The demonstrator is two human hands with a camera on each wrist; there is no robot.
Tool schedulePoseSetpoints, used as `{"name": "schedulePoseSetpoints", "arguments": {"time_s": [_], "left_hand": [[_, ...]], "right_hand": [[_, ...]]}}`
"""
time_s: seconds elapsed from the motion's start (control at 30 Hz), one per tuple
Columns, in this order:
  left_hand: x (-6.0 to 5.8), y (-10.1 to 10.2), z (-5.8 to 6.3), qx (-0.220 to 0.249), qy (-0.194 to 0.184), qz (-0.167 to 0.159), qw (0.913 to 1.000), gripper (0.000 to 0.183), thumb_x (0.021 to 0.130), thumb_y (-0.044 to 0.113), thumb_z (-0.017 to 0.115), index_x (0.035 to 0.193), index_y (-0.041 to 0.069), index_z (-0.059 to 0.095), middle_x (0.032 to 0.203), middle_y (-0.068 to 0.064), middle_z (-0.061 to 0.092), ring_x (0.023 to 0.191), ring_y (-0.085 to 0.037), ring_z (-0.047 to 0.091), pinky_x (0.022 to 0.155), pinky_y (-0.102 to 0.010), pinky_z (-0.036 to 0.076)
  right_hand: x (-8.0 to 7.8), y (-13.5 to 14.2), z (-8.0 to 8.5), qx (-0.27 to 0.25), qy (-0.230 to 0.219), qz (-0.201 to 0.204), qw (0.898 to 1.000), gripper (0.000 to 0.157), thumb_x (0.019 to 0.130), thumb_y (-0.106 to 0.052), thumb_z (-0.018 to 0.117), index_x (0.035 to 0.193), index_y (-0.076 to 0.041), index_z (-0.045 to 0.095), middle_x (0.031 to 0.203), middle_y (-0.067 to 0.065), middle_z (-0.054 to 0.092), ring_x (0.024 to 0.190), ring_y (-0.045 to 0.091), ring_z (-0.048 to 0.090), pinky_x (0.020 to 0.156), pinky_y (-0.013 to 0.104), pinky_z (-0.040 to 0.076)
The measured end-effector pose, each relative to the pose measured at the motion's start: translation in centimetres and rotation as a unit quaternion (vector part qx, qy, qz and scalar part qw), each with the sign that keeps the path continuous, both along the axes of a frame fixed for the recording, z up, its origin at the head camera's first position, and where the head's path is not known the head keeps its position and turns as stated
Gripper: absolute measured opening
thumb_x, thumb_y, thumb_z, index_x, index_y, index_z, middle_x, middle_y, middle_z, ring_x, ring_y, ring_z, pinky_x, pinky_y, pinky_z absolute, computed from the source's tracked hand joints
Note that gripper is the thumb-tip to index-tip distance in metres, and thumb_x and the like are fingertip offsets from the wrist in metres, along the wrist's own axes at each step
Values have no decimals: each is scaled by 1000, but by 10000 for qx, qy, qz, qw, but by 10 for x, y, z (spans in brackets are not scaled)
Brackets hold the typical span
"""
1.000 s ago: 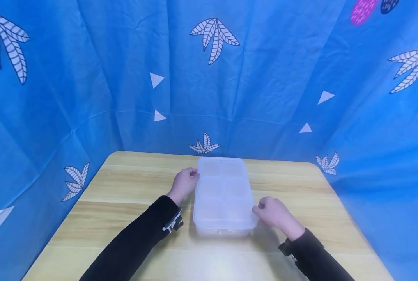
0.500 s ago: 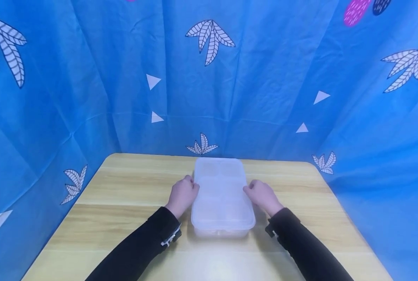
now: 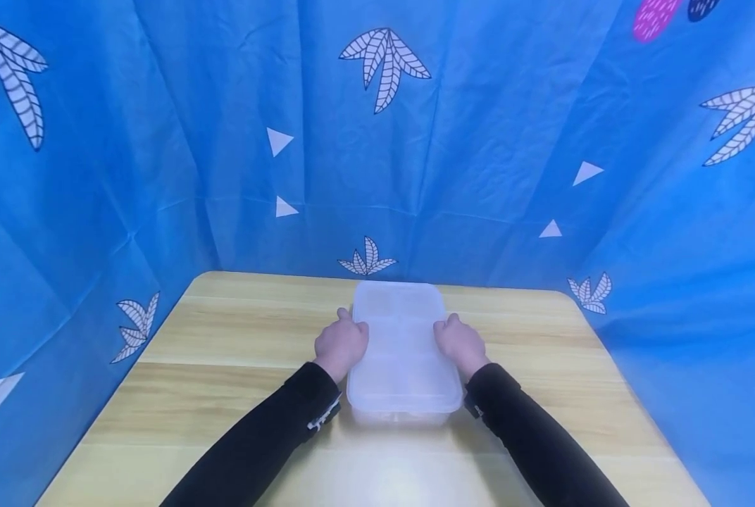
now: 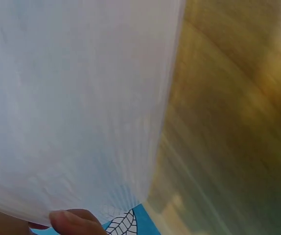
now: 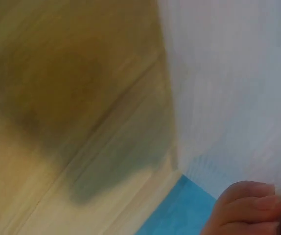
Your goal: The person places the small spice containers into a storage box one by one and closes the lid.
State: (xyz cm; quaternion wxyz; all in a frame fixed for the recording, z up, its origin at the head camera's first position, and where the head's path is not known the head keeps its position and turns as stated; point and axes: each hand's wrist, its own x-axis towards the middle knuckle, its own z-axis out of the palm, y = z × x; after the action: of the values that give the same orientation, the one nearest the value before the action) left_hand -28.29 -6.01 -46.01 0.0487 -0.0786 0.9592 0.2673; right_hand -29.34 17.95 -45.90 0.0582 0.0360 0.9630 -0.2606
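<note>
A translucent white plastic storage box with a lid stands on the wooden table, long side pointing away from me. Faint dividing lines show through its lid. My left hand grips the left rim, thumb over the lid's edge. Across from it, my right hand holds the right rim in the same way. The box wall fills much of the left wrist view, with fingertips at its rim. Curled fingers press against the rim in the right wrist view. Parts of both hands are hidden beneath the rim.
The wooden table has rounded far corners. A blue curtain with white leaf prints hangs behind it and along both sides. The box's far end lies close to the table's back edge.
My right hand has slid from the near right corner up to the middle of the box's side. My left hand has come slightly nearer, and both thumbs now reach over the lid.
</note>
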Motion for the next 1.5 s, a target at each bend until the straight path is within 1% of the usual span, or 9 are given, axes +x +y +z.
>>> {"name": "schedulePoseSetpoints", "arguments": {"time_s": [0.23,0.37,0.5,0.6,0.7,0.97,1.17,1.27,1.5], "left_hand": [[1,2,0,45,-7,19,10000,65,105,37,29,152,-7,22,78,-17,60,66,-28,58,53,-36,44],[0,0,-2,173,-13,-99,9998,63,107,36,26,150,-10,25,88,-22,63,73,-31,62,56,-38,49],[-1,-3,-6,457,-7,-279,9986,63,108,36,22,149,-11,29,114,-29,63,96,-39,65,76,-47,55],[-3,-5,-10,794,28,-371,9961,62,110,37,21,149,-10,33,133,-29,56,118,-43,58,95,-53,50],[-4,-7,-14,1031,141,-474,9934,62,110,38,20,146,-9,39,140,-27,52,128,-44,51,104,-54,44],[-3,-9,-14,1419,227,-721,9870,60,111,36,19,143,-7,45,138,-25,55,129,-43,50,108,-54,40],[-4,-11,-13,1706,177,-744,9824,60,111,36,17,149,-5,39,147,-25,47,137,-42,42,114,-54,33],[-4,-11,-14,1775,158,-760,9811,60,111,36,16,150,-5,38,149,-24,45,139,-42,40,114,-54,31],[-4,-11,-17,1941,300,-709,9780,59,111,34,18,149,-5,40,148,-25,46,138,-42,41,114,-54,32]], "right_hand": [[-2,-2,-3,310,35,21,9995,66,103,-36,22,149,11,31,136,34,52,117,50,55,95,60,46],[-3,-3,-5,415,93,42,9991,64,104,-35,21,145,11,37,131,34,55,115,50,56,94,59,48],[-3,-4,-8,472,305,75,9984,60,107,-33,21,140,11,44,126,34,58,115,50,57,96,59,47],[-3,-4,-9,334,374,94,9987,59,108,-32,21,138,11,47,127,33,58,117,50,56,99,58,46],[-2,-3,-11,123,411,80,9990,58,109,-33,22,136,11,50,127,32,59,117,49,56,100,57,46],[-3,5,-16,-472,600,161,9970,58,110,-33,23,129,12,54,123,30,61,114,47,58,97,55,47],[-4,8,-15,-734,446,225,9961,61,110,-35,21,135,13,48,128,31,58,117,46,57,99,55,48],[-3,9,-14,-787,337,242,9960,60,111,-35,21,135,13,48,123,30,60,112,44,60,94,54,50],[-3,9,-13,-971,257,306,9945,59,111,-34,22,134,13,48,119,29,62,108,43,62,94,53,51]]}}
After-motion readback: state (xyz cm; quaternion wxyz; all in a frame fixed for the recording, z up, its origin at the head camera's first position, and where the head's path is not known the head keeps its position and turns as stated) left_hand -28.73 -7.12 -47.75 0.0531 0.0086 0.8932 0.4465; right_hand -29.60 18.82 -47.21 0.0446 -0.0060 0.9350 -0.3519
